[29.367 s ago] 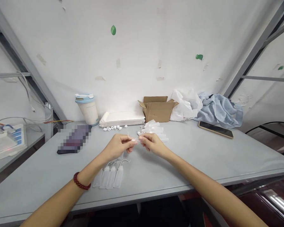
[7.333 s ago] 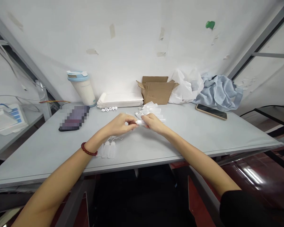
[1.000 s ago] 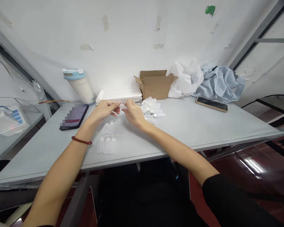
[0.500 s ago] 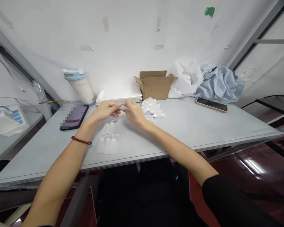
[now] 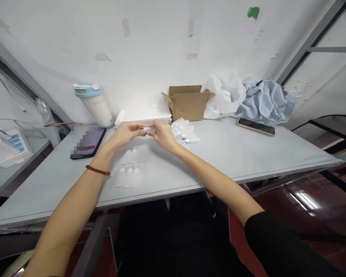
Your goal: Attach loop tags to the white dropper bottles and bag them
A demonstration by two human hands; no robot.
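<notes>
My left hand [image 5: 127, 132] and my right hand [image 5: 162, 134] meet above the grey table [image 5: 248, 154], fingers pinched on a small translucent plastic bottle [image 5: 148, 130] held between them. Below the hands lie several finished small bottles [image 5: 128, 177] with looped tethers, in two groups. Just right of the hands is a pile of loose translucent bottles [image 5: 186, 130]. A red bead bracelet [image 5: 97, 170] is on my left wrist.
At the back stand a blue-lidded cup [image 5: 93, 105], a white stack of sheets [image 5: 144, 116], an open cardboard box [image 5: 187, 102], a white plastic bag [image 5: 225, 96] and a blue cloth [image 5: 265, 100]. A phone [image 5: 255, 127] lies right; a dark phone [image 5: 86, 143] lies left.
The hands stay joined on the small bottle at nearly the same spot over the last second. The view has shifted slightly. Earlier they worked nearer the table's front.
</notes>
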